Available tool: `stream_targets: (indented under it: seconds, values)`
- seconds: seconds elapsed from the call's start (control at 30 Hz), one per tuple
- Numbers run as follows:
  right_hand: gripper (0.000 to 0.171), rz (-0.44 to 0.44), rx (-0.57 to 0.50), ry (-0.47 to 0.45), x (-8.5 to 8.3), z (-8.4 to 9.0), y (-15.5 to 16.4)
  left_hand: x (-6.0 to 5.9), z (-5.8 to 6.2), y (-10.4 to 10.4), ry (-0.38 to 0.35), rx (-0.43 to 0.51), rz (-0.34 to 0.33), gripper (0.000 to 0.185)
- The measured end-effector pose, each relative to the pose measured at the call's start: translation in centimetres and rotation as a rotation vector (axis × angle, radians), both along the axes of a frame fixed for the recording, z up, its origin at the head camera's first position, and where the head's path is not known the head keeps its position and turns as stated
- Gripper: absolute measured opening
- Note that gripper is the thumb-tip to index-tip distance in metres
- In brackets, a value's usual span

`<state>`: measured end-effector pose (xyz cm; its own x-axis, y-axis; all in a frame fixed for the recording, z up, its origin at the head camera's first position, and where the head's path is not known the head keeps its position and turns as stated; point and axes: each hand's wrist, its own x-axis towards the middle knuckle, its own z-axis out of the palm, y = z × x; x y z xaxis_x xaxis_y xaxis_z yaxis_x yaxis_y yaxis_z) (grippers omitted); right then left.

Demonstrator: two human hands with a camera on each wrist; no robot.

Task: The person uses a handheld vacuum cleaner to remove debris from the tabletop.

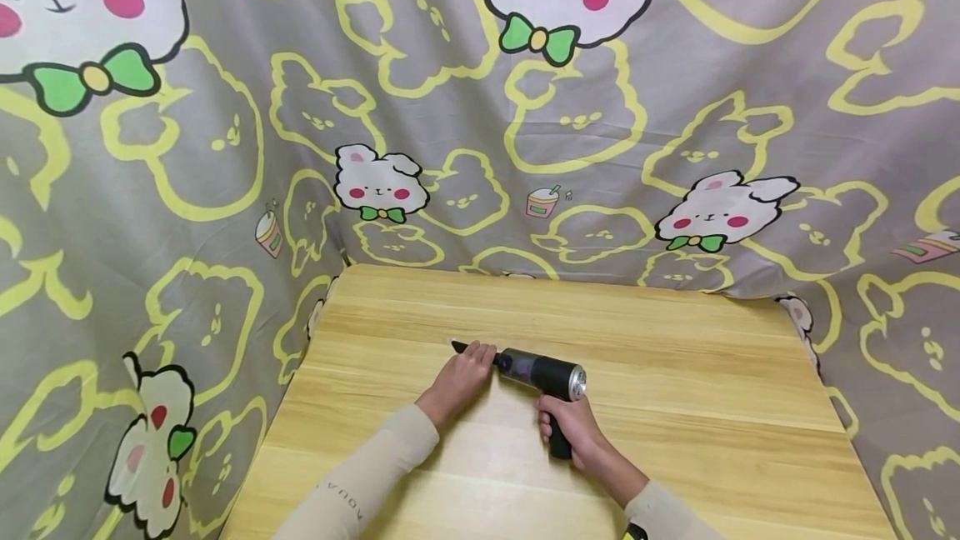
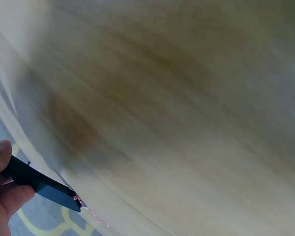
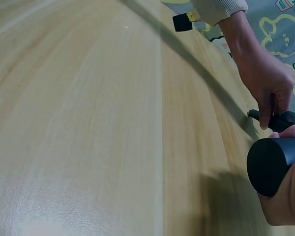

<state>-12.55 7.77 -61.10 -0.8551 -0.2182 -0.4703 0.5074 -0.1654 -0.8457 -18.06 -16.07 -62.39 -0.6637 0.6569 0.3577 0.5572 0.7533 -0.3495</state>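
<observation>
A black handheld vacuum cleaner [image 1: 551, 372] with a clear section and a silver rear end lies across the middle of the head view. My right hand [image 1: 573, 427] grips its handle; the handle's round base [image 3: 267, 167] shows large in the right wrist view. My left hand [image 1: 463, 373] pinches the narrow black nozzle [image 2: 44, 189] near its front, fingers and thumb on either side. In the left wrist view the nozzle's tip is close to the tabletop, beside tiny pink and white bits [image 2: 93, 213].
The wooden table [image 1: 420, 307] spreads under both hands. Grey fabric [image 1: 465, 132] printed with yellow outlines and white rabbits hangs along its back and sides. A small white speck [image 3: 126, 27] lies on the wood in the right wrist view.
</observation>
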Motion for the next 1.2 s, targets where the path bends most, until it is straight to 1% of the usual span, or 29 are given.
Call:
stream_targets:
  seconds: [0.2,0.43,0.6,0.8,0.93,1.2]
  values:
    - [0.013,-0.017,0.028,0.009,-0.2,0.0,0.0,-0.4,-0.1,0.2,-0.011,0.016,-0.006,0.030]
    - [0.012,0.004,0.059,0.038,-0.5,0.1,0.1,-0.8,0.1,0.3,-0.006,0.023,-0.002,0.030]
    - [0.012,-0.002,0.059,0.030,-1.0,0.3,-0.1,-1.3,0.0,0.1,-0.019,0.030,-0.002,0.027]
    - [0.014,0.010,0.041,0.008,-1.6,0.3,-0.6,-1.7,-0.2,-0.5,-0.017,0.070,-0.012,0.025]
    - [0.014,0.015,0.033,0.004,-1.8,0.2,-1.1,-1.9,-0.2,-1.0,-0.004,0.072,-0.011,0.025]
    - [0.013,0.010,0.036,0.014,-2.2,0.0,-2.0,-2.1,-0.2,-1.8,-0.026,0.071,0.005,0.024]
